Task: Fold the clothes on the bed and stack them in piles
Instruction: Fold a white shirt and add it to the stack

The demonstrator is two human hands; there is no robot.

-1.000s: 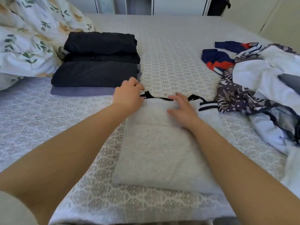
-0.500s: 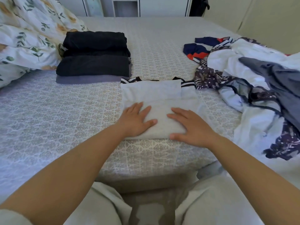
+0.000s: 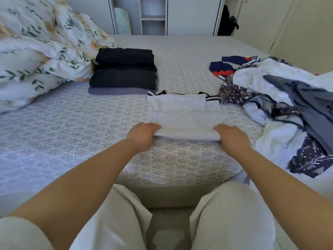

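A white shirt with black-striped trim (image 3: 185, 116) lies folded on the bed (image 3: 75, 127) in front of me. My left hand (image 3: 143, 135) grips its near left corner with fingers curled under the fold. My right hand (image 3: 229, 137) grips the near right corner the same way. The near edge is lifted slightly off the sheet. Behind and to the left stands a pile of folded dark clothes (image 3: 124, 73). A heap of unfolded clothes (image 3: 281, 98) in white, grey and navy print lies to the right.
A floral duvet (image 3: 41, 49) is bunched at the left of the bed. A navy and red garment (image 3: 223, 66) lies beyond the heap. A white wardrobe with open shelves (image 3: 153, 17) stands past the bed's far end. My knees are at the bed's near edge.
Both hands slid from the shirt's far end toward me, pressed flat on it, then moved out to the near corners and curled round the edge. The view pulled back.
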